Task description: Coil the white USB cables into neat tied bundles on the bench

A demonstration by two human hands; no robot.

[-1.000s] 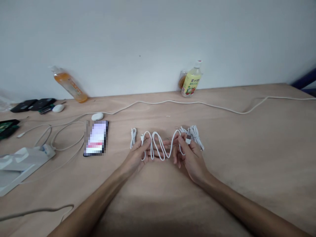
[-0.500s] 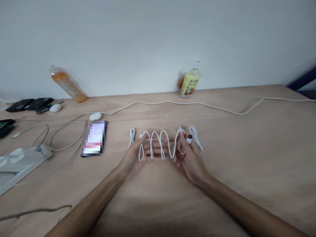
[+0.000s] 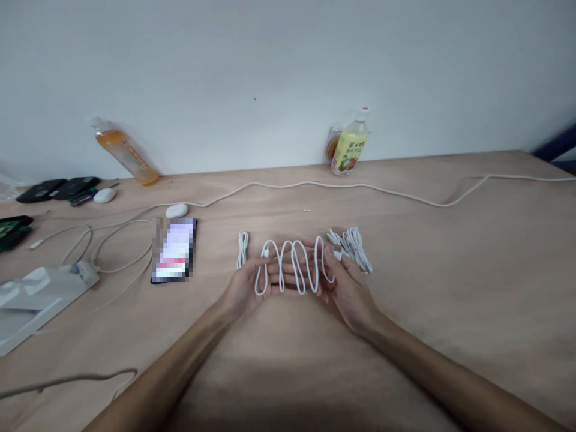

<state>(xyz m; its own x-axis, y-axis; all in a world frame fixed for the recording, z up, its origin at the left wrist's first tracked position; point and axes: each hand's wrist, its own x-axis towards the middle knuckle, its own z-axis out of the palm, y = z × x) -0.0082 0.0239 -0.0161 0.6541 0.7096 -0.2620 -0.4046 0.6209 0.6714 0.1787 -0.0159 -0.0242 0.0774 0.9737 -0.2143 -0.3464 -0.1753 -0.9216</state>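
Observation:
A white cable (image 3: 294, 267) hangs in several wavy loops between my two hands, above the wooden table (image 3: 450, 258). My left hand (image 3: 246, 287) pinches its left end near a small plug (image 3: 267, 251). With thumb and fingers, my right hand (image 3: 348, 288) grips the other end, where a larger plug (image 3: 337, 252) points up. The fingers of both hands reach behind the loops. One coiled white cable (image 3: 242, 247) lies just beyond my left hand. Beyond my right hand lie more bundled white cables (image 3: 355, 249).
A phone (image 3: 175, 251), white cases (image 3: 176, 210) and a power strip (image 3: 49, 294) lie at the left. An orange bottle (image 3: 126, 153) and a yellow bottle (image 3: 350, 144) lean against the wall. A long white cable (image 3: 310, 183) crosses the table's back.
The cable's loops have drawn closer together and shifted between my hands. My fingertips are nearer each other. The view has moved slightly.

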